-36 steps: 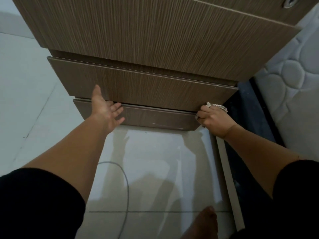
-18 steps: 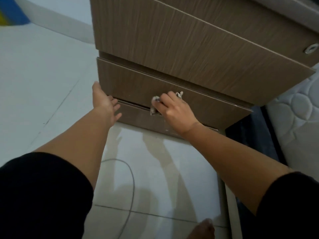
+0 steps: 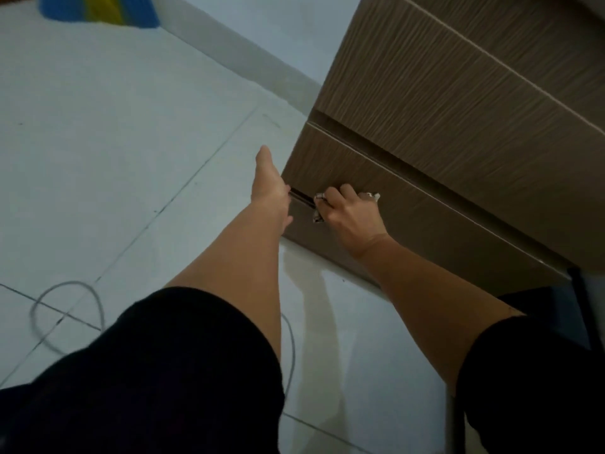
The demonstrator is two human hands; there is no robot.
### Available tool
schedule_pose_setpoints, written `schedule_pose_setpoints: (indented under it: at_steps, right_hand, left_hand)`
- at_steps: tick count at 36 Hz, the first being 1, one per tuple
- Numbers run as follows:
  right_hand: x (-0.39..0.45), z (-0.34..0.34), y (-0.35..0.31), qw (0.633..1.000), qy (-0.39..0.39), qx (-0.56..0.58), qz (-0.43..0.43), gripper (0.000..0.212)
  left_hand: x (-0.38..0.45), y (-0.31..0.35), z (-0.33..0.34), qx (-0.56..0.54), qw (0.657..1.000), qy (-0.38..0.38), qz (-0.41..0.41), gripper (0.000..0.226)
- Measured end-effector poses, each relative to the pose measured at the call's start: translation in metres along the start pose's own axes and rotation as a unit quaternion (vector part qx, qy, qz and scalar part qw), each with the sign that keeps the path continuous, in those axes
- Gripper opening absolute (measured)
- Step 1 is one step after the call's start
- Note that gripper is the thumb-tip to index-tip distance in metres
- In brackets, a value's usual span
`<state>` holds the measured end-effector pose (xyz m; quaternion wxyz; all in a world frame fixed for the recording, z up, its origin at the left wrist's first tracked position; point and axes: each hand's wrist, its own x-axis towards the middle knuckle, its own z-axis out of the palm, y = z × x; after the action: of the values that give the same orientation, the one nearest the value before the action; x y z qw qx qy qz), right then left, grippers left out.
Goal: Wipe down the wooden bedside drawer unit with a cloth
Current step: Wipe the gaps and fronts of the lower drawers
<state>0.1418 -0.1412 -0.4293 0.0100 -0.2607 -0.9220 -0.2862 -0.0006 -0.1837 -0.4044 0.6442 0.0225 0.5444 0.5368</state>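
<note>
Right hand [image 3: 352,214] grip is clamped on a small pale cloth [image 3: 317,208], bunched in the curled fingers; bits of it are seen at the fingertips and past the knuckles. Cloth is pressed vs. the front of the wooden bedside drawer unit [image 3: 458,132], at the dark gap betw. the middle and lowest drawer fronts, near the unit's left corner. Left hand [image 3: 270,188] is held flat at that corner, thumb pointed up, fingers spread apart; nothing is gripped, and the fingertips are hidden behind the edge, so exact contact can't be told. Both arms are extended from black sleeves [image 3: 163,371]. Unit is stood on a pale tiled floor [image 3: 98,142]. A grey cable [image 3: 65,286] is looped on the floor at lower left. Blue and yellow item [image 3: 98,11] is seen at top left, blurred.
</note>
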Motion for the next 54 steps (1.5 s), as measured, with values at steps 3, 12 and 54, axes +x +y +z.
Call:
schedule_pose_setpoints:
  at_steps: [3,12,54]
  right_hand:
    - [-0.001,0.008,-0.007,1.000,-0.031,-0.003,-0.003,0.034]
    - [0.000,0.012,-0.026,0.995,-0.074,0.006,0.073,0.038]
    - [-0.010,-0.021,-0.051,0.905,-0.261,0.224,0.249,0.024]
  left_hand:
    - [0.002,-0.002,-0.003,0.012,1.000,-0.005,-0.002,0.077]
    - [0.016,-0.006,-0.002,0.052,0.998,0.023,0.021,0.082]
    - [-0.007,-0.009,-0.024,0.175,0.981,0.049,-0.065,0.072]
